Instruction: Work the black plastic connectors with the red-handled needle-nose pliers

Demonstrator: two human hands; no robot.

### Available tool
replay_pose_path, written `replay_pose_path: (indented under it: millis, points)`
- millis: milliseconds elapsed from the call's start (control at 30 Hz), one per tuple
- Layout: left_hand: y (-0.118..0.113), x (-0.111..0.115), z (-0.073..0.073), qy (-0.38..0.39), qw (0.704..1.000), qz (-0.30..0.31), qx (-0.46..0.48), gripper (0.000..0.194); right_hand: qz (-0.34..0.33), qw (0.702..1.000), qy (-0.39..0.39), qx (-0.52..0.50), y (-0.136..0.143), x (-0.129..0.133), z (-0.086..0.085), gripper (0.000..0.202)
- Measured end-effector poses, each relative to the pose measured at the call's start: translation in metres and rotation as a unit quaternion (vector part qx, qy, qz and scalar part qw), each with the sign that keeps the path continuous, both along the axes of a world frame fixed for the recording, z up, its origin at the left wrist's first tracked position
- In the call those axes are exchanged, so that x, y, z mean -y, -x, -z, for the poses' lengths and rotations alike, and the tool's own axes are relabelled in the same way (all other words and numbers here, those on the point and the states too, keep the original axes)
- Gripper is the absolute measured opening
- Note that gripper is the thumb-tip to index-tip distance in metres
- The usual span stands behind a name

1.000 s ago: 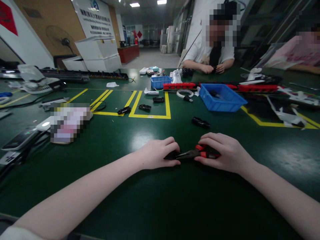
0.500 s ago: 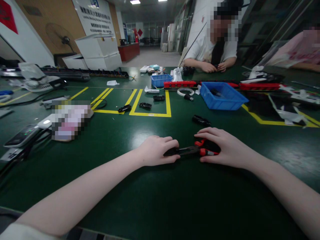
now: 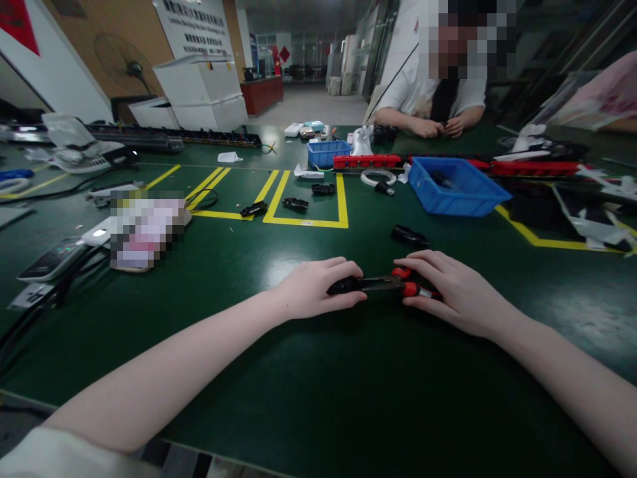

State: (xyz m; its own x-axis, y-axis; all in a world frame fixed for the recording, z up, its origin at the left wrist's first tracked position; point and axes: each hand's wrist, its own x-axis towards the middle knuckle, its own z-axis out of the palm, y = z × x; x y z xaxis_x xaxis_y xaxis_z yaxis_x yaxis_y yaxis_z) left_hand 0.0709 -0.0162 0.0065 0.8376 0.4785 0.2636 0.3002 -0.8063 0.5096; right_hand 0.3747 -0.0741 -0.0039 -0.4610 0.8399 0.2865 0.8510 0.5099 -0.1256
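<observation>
Green and bare across the near stretch of desk [image 3: 318, 392], between outstretched forearms. Pinching a small black part [image 3: 344, 285] between fingers and thumb of the left hand [image 3: 313, 287]; cannot tell whether lifted or resting on the desk. Gripping pliers [image 3: 382, 283] by parted red handles in the right hand [image 3: 455, 289], fingers above, thumb below, nose pointing left to the black part's right end; cannot tell any gap in the jaws. Just beyond the right hand, one loose black piece [image 3: 411, 236]. Farther left, a pixel-masked flat object [image 3: 152, 232] beside dark cables. Farther on, yellow tape [image 3: 304, 224] around two small black items [image 3: 296, 203]. To the right, a large blue bin [image 3: 460, 196] with something dark inside. Past that, red strips [image 3: 367, 161] and a smaller blue bin [image 3: 328, 155]. At the far side, a seated person [image 3: 458, 96] with forearms on the desk. Farthest back, stacked white boxes [image 3: 199, 93].
</observation>
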Motion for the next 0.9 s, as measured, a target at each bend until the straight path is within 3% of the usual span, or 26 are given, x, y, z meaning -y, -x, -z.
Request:
replay_pose_path:
  millis: [167, 367, 900]
  points:
    - [-0.0016, 0.0020, -0.0015, -0.012, 1.000, -0.002, -0.003, 0.029, -0.035, 0.998, -0.055, -0.017, -0.0001, 0.0037, -0.0031, 0.045]
    - [-0.0025, 0.0024, -0.0020, -0.013, 1.000, -0.004, -0.015, 0.030, -0.016, 0.994, -0.099, -0.044, 0.0018, 0.0063, -0.0051, 0.041]
    - [-0.0017, 0.0026, -0.0025, 0.001, 1.000, -0.011, 0.002, 0.028, -0.022, 0.995, -0.081, -0.059, 0.0044, 0.0075, -0.0055, 0.036]
